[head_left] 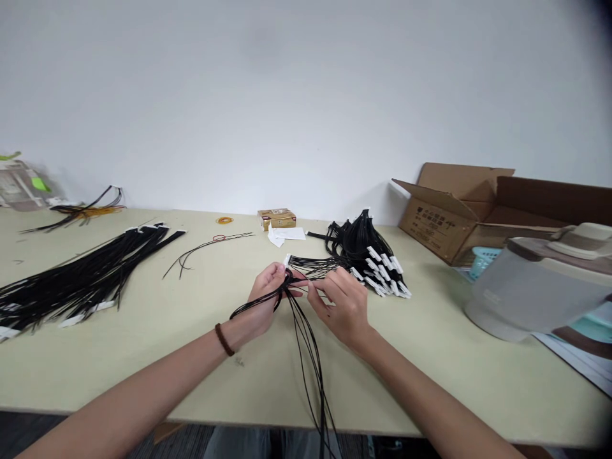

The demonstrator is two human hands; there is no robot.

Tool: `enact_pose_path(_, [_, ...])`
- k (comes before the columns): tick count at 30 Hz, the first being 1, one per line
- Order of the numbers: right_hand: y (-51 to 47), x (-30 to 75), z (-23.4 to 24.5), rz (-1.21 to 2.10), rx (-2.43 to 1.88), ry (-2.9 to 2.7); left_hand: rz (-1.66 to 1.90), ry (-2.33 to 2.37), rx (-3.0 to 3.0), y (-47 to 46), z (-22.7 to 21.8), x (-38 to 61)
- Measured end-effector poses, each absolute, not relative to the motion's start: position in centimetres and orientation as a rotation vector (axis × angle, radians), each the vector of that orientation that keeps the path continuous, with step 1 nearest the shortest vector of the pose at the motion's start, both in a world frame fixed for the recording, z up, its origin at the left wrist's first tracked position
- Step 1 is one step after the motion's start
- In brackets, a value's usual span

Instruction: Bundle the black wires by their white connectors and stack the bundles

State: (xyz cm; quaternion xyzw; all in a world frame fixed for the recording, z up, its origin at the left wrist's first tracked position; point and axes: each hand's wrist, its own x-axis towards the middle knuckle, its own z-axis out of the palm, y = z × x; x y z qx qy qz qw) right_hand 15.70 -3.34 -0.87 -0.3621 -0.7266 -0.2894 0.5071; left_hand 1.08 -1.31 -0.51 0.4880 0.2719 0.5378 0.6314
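My left hand is closed around a bundle of thin black cables whose loose ends trail toward me and over the table's front edge. A white connector sticks up just above that hand. My right hand pinches the same bundle from the right, fingers curled, close against the left hand. A brown band sits on my left wrist. Right behind my hands lies a heap of black cables with white connectors.
A long sheaf of black cables lies at the left, and a few loose ones in the middle. A small brown box and white paper stand at the back. At the right are an open cardboard box and a grey kettle.
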Motion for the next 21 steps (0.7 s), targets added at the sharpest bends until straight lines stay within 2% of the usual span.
enact_pose_path(13, [-3.52, 15.53, -0.73, -0.796, -0.843, -1.744, 1.243, 0.650, 1.169, -1.31, -0.54, 1.08])
enact_pose_path(21, [-3.66, 15.34, -0.65, -0.663, -0.833, -1.766, 1.249, 0.666, 1.178, -1.35, -0.36, 1.15])
